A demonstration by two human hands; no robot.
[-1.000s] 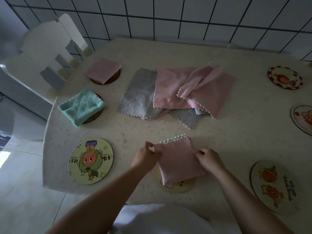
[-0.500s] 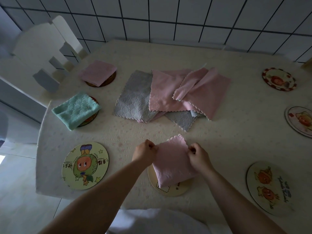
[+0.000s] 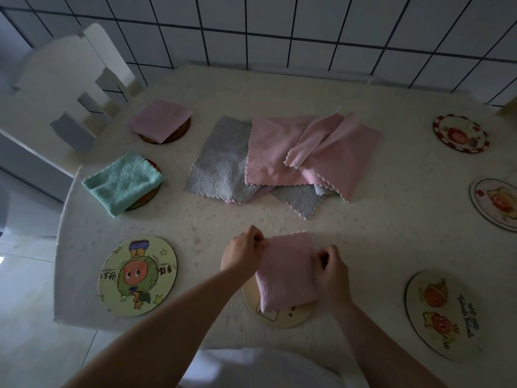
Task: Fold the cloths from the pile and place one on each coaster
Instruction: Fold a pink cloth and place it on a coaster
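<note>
Two coasters by the counter's left edge already carry folded cloths, and both hands' fingers, left hand (image 3: 242,254) and right hand (image 3: 331,271), pinch a third folded pink cloth (image 3: 286,271) over the near-edge coaster (image 3: 275,313), leaving four bare coasters and the pile (image 3: 279,158).

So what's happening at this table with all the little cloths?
A person is folding small cloths and setting one on each coaster. Both the left hand and the right hand pinch a folded pink cloth over the near coaster. A folded pink cloth and a teal cloth already sit on two coasters at the left. A pile of grey and pink cloths waits mid-table, and five coasters, like the green cartoon coaster, are bare.
</note>
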